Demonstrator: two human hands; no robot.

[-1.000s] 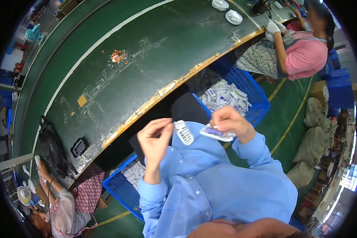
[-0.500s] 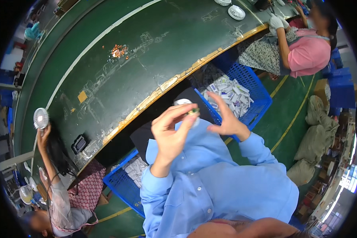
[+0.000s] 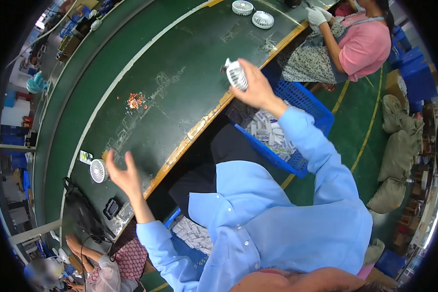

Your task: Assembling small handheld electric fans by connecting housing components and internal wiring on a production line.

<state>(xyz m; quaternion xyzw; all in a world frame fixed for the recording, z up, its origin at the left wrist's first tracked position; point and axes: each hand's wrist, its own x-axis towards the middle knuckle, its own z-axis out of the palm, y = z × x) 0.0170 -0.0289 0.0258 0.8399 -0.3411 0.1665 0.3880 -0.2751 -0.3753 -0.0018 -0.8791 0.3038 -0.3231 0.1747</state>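
My right hand [image 3: 258, 88] grips a white round fan [image 3: 237, 77] by its edge, over the bench's near edge. A small dark and white part sticks out from the fan's far side. My left hand [image 3: 124, 174] is open, fingers spread, with nothing in it. Just left of its fingers another white fan [image 3: 98, 171] lies on the green bench [image 3: 175, 104], apart from them. A small white piece with green on it [image 3: 86, 156] lies against that fan's upper left.
Two white fans [image 3: 263, 20] lie at the bench's far right, near a gloved co-worker [image 3: 360, 46]. Copper-coloured bits [image 3: 136, 101] lie mid-bench. A black case [image 3: 111, 208] and black bag [image 3: 82, 207] lie left. Blue crates [image 3: 321, 104] of white parts stand below the bench edge.
My hands have parted from before my chest: the left reaches left, without the small green part; the right now holds a fan over the bench. The left co-worker's fan now lies on the bench.
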